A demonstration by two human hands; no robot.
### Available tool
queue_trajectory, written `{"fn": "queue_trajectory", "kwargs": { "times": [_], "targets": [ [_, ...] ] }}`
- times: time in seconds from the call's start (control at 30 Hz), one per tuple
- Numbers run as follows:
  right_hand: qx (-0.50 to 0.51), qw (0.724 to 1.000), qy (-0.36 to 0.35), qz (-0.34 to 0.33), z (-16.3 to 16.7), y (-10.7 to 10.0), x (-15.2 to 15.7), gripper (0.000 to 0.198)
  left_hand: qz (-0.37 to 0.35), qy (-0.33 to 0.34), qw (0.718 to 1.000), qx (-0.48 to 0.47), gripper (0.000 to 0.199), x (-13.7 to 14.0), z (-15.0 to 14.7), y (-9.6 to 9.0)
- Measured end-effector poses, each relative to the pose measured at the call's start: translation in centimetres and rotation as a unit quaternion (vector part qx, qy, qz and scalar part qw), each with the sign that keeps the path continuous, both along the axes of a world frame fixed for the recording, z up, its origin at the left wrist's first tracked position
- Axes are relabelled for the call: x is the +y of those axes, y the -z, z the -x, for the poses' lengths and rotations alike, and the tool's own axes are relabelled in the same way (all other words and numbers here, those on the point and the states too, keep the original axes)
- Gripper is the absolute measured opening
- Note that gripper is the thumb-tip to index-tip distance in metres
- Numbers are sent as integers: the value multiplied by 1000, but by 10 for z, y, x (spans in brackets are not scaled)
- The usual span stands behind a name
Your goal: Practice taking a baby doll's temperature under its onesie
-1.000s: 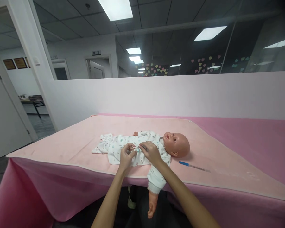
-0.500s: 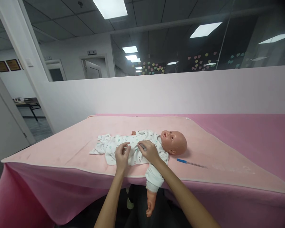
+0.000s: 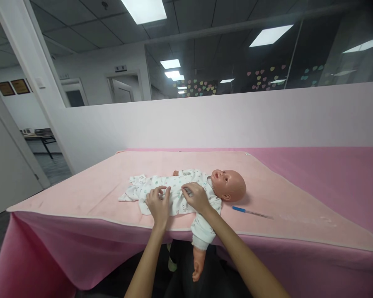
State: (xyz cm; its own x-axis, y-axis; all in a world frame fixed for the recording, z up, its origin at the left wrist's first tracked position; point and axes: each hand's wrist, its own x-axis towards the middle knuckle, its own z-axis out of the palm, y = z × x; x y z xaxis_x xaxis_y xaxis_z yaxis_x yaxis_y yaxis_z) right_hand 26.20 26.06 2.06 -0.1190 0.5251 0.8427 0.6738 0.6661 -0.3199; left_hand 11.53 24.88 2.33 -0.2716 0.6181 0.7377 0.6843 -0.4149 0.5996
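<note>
A baby doll (image 3: 229, 184) lies on its back with its head to the right. It wears a white printed baby romper (image 3: 177, 205). One doll arm (image 3: 199, 263) hangs over the table's near edge, its sleeve round the upper part. My left hand (image 3: 158, 203) rests over the lower front of the romper, thumb and fingers apart, holding nothing. On the doll's chest, my right hand (image 3: 197, 196) has thumb and fingertips pinched together at the romper's front; the bit of cloth between them is mostly hidden.
A thermometer-like stick with a blue handle (image 3: 238, 209) lies right of the doll, below its head. A light pink blanket (image 3: 90, 186) covers the table over a darker pink cloth (image 3: 345, 178). Behind stands a white low wall (image 3: 220, 120) with glass above.
My left hand has moved slightly left and its fingers have spread from a near pinch. My right hand stays at the romper's front. The view has shifted a little.
</note>
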Motion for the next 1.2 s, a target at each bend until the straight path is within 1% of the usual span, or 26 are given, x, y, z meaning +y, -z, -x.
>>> {"fn": "queue_trajectory", "kwargs": {
  "times": [0.03, 0.13, 0.2, 0.37, 0.47, 0.7, 0.83, 1.2],
  "targets": [
    [0, 1000, 0, 0, 0, 0, 0, 12, -11, 2, 999, 32, 21, -2, -1, -1],
    [1, 1000, 2, -2, 0, 1, 1, 11, -27, 58, 988, 140, 16, -6, -7, -2],
    [2, 1000, 3, -2, 0, 2, 1, 11, -19, 74, 984, 158, 15, -6, -8, -2],
    [-9, 1000, 0, -2, 0, 1, 2, 13, 47, 88, 990, 97, 18, 2, -5, 1],
    [-11, 1000, 0, -3, 0, 1, 2, 14, 70, 107, 989, 80, 19, 4, -3, 2],
    [-13, 1000, 12, 1, 0, 2, 3, 13, 62, 112, 990, 60, 9, 5, -4, 2],
    [-16, 1000, 13, 4, 0, 2, 3, 13, 73, 110, 989, 62, 5, 7, -4, 4],
    [-32, 999, 11, 10, 0, 2, 2, 14, 75, 124, 986, 87, 10, 7, -2, 7]
  ]
}}
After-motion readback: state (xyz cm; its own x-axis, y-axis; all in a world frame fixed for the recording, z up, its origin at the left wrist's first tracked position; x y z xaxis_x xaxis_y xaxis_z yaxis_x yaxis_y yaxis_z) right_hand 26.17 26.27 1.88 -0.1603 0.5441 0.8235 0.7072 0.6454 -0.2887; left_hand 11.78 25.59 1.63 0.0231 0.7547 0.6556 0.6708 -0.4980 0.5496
